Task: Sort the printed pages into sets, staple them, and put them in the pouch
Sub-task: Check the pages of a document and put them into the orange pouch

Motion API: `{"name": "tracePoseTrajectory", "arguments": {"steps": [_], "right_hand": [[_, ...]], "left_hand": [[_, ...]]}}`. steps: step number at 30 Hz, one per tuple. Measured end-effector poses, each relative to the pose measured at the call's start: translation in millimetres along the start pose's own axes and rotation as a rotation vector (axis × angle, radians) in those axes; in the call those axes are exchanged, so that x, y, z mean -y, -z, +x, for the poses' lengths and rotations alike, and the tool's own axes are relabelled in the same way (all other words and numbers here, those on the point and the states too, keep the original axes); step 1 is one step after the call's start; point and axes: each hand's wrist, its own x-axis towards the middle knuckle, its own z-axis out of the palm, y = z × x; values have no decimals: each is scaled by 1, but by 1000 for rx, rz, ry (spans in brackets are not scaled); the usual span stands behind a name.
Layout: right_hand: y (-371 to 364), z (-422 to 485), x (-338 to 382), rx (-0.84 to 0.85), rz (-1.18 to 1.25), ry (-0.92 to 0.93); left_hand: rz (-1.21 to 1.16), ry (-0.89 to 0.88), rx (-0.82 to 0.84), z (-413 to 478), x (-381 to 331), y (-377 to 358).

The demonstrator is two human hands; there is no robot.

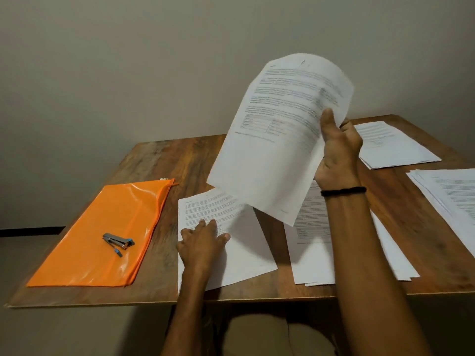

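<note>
Head view: right hand (339,150) pinches a raised page (277,140) above the near-edge pile (231,242), which the flat left hand (203,240) presses.

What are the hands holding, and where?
The right hand pinches raised printed pages at their right edge. The left hand rests flat on another page.
</note>
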Motion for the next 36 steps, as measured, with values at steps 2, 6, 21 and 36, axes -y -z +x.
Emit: {"name": "tracePoseTrajectory", "arguments": {"steps": [2, 6, 21, 36], "right_hand": [[3, 5, -17, 46, -60, -117], [6, -14, -68, 95, -478, -201], [15, -58, -157, 267, -1342, -236], [-9, -77, -166, 287, -1475, -257]], "left_hand": [[-25, -14, 12, 4, 4, -1], [-411, 9, -29, 21, 30, -6], [-890, 124, -201, 16, 64, 18], [-315, 69, -184, 26, 48, -9]]}}
